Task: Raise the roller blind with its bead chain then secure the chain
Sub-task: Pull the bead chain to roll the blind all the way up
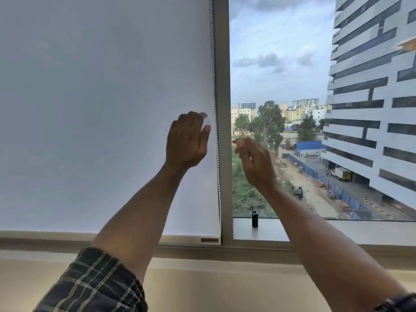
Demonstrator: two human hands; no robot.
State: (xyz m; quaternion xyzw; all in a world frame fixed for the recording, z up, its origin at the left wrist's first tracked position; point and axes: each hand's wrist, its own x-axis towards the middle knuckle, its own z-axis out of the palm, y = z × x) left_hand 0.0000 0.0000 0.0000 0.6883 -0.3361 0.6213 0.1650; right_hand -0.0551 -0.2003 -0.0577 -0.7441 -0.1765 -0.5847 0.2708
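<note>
A white roller blind [101, 109] covers the left window pane down to the sill, its bottom bar [191, 239] resting low. The white bead chain [215, 109] hangs along the blind's right edge, next to the grey window frame post [222, 86]. My left hand [186, 140] is raised in front of the blind, fingers apart, its thumb just left of the chain and holding nothing. My right hand [254, 161] is up on the other side of the post, fingers loosely curled and blurred, apart from the chain.
The right pane is uncovered and shows buildings and trees outside. A small black cylinder [254, 219] stands on the window sill [360, 230] right of the post. A pale ledge runs below the window.
</note>
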